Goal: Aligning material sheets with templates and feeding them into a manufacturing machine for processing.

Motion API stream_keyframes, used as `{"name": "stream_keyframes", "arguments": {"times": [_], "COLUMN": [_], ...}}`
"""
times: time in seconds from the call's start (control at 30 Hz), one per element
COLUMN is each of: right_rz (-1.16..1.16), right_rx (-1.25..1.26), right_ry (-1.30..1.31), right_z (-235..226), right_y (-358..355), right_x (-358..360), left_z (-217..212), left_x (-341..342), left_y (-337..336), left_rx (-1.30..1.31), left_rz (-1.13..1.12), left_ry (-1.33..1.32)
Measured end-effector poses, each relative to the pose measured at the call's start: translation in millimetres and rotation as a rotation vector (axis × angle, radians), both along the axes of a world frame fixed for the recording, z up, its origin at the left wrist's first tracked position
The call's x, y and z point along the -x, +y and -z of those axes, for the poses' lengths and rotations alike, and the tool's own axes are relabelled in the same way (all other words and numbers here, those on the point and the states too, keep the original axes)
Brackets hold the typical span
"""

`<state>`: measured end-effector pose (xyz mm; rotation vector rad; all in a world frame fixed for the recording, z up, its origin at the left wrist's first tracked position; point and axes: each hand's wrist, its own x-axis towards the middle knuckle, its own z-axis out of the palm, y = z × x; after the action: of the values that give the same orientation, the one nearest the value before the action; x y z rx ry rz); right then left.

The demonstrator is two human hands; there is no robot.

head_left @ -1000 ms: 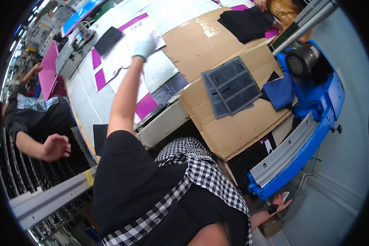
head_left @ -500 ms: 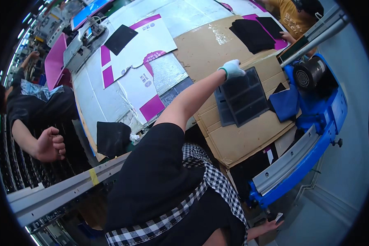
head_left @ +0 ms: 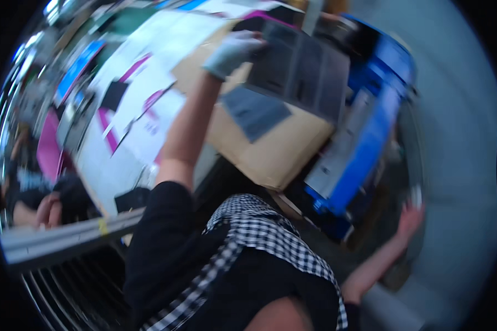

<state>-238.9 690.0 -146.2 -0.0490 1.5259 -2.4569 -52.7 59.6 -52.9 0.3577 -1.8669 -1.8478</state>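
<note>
Head view, blurred by motion: the left hand (head_left: pixel 232 51), in a pale glove, is stretched out over a sheet of brown cardboard (head_left: pixel 270 149) and closed on the near edge of a dark grey ribbed panel (head_left: pixel 303 69). The fingers are curled round that edge; how tightly they pinch is lost in the blur. The panel is lifted and tilted, its far side near a blue machine (head_left: pixel 370 127) at the right. One smaller grey piece (head_left: pixel 255 111) lies flat on the cardboard just below the raised panel, apart from the hand.

The right hand (head_left: pixel 410 216) is bare and hangs low beside the blue machine, fingers spread and holding nothing.

Left of the cardboard lie white sheets with pink patches (head_left: pixel 138 116); their number cannot be told in the blur, and at least one black square (head_left: pixel 114 95) rests on them. At the far left edge another person's hand (head_left: pixel 48 209) rests near a grey rail (head_left: pixel 61 237). So: one raised panel, one flat grey piece, one cardboard sheet.
</note>
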Motion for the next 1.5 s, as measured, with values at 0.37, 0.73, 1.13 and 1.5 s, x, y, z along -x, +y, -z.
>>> {"name": "stream_keyframes", "arguments": {"times": [0.37, 0.73, 1.13, 1.5], "right_rz": [-0.122, -0.055, -0.001, 0.063], "right_rx": [0.335, 0.492, 0.128, -0.145], "right_ry": [0.107, -0.002, -0.055, -0.149], "right_z": [-113.5, -44.2, -2.3, 22.3], "right_y": [-94.8, -41.7, -116.0, -154.3], "right_x": [-45.0, 3.5, -9.5, 3.7], "left_z": [-74.6, -57.8, 30.1, 79.8], "left_x": [125.0, 149.0, 127.4, 98.8], "left_y": [249.6, 259.6, 166.0, 164.6], "left_rx": [-0.09, 0.593, 0.131, -0.346], "left_rz": [0.397, 0.362, 0.303, 0.336], "left_ry": [-0.02, -0.12, -0.319, -0.468]}}
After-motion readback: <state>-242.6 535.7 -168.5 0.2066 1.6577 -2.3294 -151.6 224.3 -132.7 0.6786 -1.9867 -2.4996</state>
